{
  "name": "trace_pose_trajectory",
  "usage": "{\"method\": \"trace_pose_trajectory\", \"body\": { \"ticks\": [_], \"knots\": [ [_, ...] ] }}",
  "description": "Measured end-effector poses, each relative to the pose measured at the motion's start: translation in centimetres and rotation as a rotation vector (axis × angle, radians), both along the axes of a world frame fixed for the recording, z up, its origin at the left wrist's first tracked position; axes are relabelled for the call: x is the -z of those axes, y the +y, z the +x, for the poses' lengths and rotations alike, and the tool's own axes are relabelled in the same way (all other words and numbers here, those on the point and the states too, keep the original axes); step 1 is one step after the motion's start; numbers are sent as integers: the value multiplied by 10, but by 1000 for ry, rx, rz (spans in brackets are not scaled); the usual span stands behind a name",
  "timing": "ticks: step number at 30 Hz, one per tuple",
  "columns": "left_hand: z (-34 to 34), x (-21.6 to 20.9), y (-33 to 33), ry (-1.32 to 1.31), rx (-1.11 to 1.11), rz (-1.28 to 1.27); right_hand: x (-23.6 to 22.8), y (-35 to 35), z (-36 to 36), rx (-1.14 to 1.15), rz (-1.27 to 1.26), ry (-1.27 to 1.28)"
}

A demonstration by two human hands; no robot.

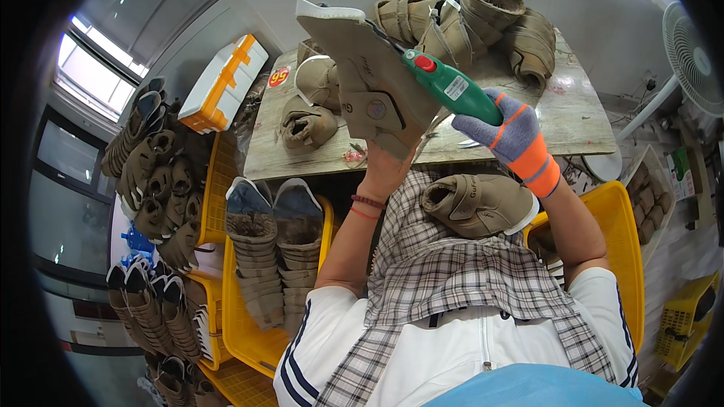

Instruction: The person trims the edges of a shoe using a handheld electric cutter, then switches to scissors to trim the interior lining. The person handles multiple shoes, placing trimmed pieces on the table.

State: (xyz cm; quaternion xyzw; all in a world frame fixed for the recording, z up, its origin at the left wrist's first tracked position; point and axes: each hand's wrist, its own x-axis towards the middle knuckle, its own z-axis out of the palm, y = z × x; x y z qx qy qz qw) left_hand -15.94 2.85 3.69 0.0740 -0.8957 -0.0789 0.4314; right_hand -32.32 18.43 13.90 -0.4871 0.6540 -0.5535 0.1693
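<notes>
My bare left hand holds up a brown shoe upper with a strap and a white edge at one end. Most of its fingers are hidden by the upper. In a grey and orange glove, my right hand is closed round a green electric hand tool with a red button. The tool's narrow dark tip lies along the right edge of the upper; its exact contact is hard to make out. Another brown shoe upper rests on my lap, over a plaid apron.
More uppers are heaped at the back of the table. Stacked uppers fill a yellow basket at my left. Another yellow basket is at my right. A white and orange box stands left; a fan stands right.
</notes>
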Motion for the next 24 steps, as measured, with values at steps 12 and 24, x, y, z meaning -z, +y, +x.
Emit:
{"method": "trace_pose_trajectory", "body": {
  "ticks": [12,24],
  "knots": [
    [10,18,18,-138,43,-34,-10,-11,-14,-30,-50,-217],
    [4,-25,-128,306,-560,146,31,46,-64,237,60,-63]
  ]
}}
